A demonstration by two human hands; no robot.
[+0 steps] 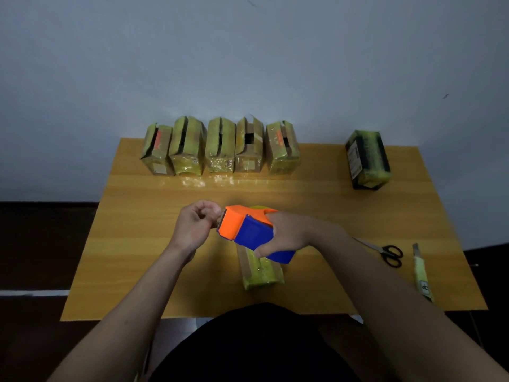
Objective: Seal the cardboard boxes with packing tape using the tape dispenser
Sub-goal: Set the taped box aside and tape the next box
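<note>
Freeing tape end: left hand (197,226) pinches at dispenser (249,232) mouth; right hand (289,234) grips dispenser above box (261,271). Next, likely: lay tape along box seam.

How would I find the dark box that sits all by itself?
Look at the wooden table and follow its far edge, where five boxes stand in a row by the wall. Go right past the gap to the far right corner: the lone box stands there. It is the only one with black sides and a white label, and nothing touches it.
</note>
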